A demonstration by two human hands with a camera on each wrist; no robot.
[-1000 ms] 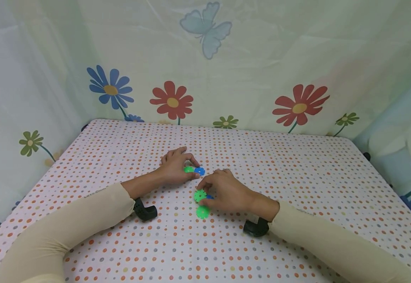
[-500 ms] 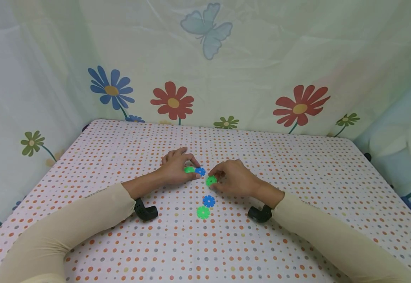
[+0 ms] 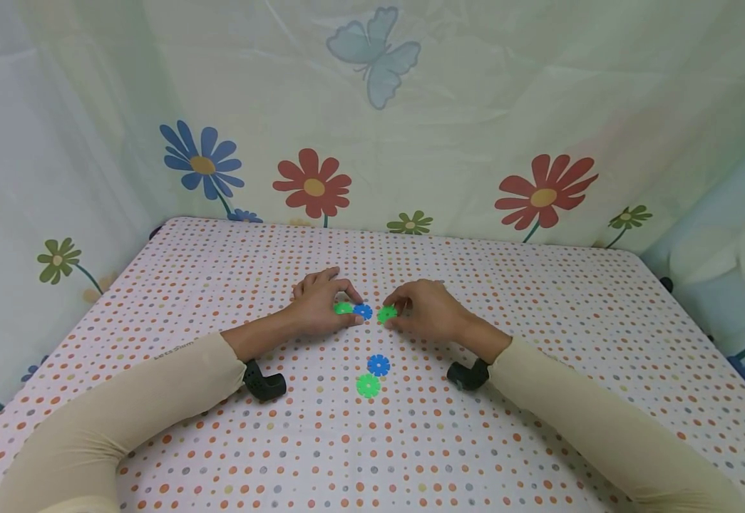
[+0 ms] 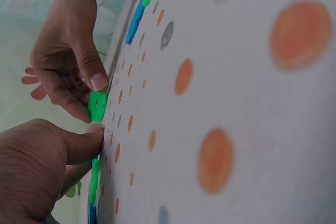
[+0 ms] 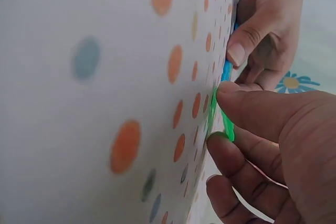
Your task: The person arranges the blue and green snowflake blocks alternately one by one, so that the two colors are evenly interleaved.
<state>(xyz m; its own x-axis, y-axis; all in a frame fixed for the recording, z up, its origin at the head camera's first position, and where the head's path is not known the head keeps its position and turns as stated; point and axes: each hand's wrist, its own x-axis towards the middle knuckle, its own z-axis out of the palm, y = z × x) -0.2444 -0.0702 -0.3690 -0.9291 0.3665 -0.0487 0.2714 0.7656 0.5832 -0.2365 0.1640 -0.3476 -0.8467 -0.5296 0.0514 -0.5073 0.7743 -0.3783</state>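
Observation:
In the head view my left hand (image 3: 323, 305) rests at the table's middle, thumb and index finger pinching a blue notched plastic disc (image 3: 363, 311) at its edges. A green disc (image 3: 343, 308) adjoins it on the left, partly under the hand. Another blue disc (image 4: 92, 214) shows beyond that green one in the left wrist view. My right hand (image 3: 433, 310) pinches a second green disc (image 3: 387, 314) between thumb and fingers, tilted, just right of the blue disc and separated from it by a small gap. The right wrist view shows this green disc (image 5: 228, 124) close over the cloth.
Nearer to me, a loose blue disc (image 3: 378, 365) and a loose green disc (image 3: 368, 385) lie side by side on the dotted tablecloth (image 3: 321, 456). A flowered curtain (image 3: 449, 128) rises behind the table. A black wrist mount (image 3: 264, 385) sits under my left wrist.
My right hand has lifted the green disc from beside the loose discs and carried it away from me toward the blue disc at my left hand. The left hand stays put.

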